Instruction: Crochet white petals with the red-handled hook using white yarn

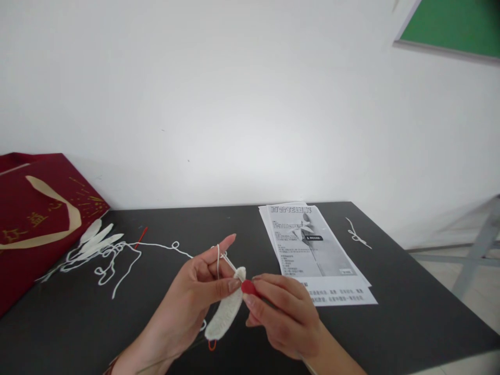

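My left hand [203, 278] pinches a white crocheted petal-shaped piece [225, 315] between thumb and fingers. White yarn [217, 260] loops over its raised index finger. A small orange loop, perhaps a stitch marker [212, 345], hangs from the piece's lower end. My right hand [283, 312] is closed around a crochet hook with a red handle [250, 287], held against the top of the piece. The hook's tip is hard to make out at the stitches. Both hands are above the black table, close together.
Printed pattern sheets [312, 250] lie behind my right hand. On the left are finished white petals [97, 242], tangled yarn [111, 260], a thin red stick-like thing [141, 237] and a dark red bag [42, 219]. A yarn scrap [356, 234] lies far right on the table [410, 312].
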{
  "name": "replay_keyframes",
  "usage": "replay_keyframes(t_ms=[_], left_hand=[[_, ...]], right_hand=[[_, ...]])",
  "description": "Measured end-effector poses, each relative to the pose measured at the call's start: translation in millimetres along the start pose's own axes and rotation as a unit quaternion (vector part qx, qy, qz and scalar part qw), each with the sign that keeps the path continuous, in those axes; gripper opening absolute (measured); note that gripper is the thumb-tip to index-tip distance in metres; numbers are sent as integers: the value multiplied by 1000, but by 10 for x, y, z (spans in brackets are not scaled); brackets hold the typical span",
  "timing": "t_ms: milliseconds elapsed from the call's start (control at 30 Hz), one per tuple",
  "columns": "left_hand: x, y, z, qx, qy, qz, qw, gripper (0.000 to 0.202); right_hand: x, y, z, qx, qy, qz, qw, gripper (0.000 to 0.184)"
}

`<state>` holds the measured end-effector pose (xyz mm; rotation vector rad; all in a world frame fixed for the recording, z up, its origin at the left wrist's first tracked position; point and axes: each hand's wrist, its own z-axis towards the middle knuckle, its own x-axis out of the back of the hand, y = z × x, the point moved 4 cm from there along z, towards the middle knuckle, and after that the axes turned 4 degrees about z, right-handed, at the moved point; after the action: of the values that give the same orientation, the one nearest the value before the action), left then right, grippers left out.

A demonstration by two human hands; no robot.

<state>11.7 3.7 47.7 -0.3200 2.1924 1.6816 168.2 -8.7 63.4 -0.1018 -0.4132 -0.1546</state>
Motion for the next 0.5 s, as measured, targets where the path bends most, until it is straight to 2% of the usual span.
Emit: replay_keyframes(t_ms=[67, 133, 267, 400, 500], left_hand=[[-2, -8, -1, -25, 16, 14, 999, 78], [13, -1, -7, -76, 51, 70, 993, 78], [52, 61, -8, -187, 114, 224, 950, 54], [46, 129, 43, -219, 91, 305, 923, 5], [26, 188, 62, -214, 62, 327, 918, 19]], right_hand=[[-23, -41, 5, -8, -28, -72, 997, 14], [-37, -65, 2, -25, -37, -108, 993, 13], [-47, -68, -16, -31, -27, -70, 997, 17], [-1, -13, -3, -76, -2, 7, 997, 26], [68, 26, 27, -125, 12, 60, 990, 23]])
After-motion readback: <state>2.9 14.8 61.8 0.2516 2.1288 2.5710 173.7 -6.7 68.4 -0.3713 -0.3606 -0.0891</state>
